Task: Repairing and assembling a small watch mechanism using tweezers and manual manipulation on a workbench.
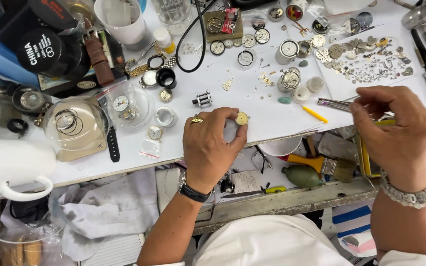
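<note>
Left hand (213, 148) pinching small round watch movement (242, 118) at fingertips, steadying it flat on white paper sheet (252, 98). I see right hand (395, 130) fingers closed on tweezers (334, 104), tips aimed left toward movement.

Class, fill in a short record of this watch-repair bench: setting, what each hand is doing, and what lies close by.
Setting: white work surface crowded with watch parts
Left hand: wears a gold ring; fingers pinch a small round pale-yellow watch dial against the surface
Right hand: grips metal tweezers, tips pointing left
Between the hands: yellow stick tool
Near edge: green rubber dust blower, yellow-handled brush
Far right: sheet of tiny loose parts
</note>
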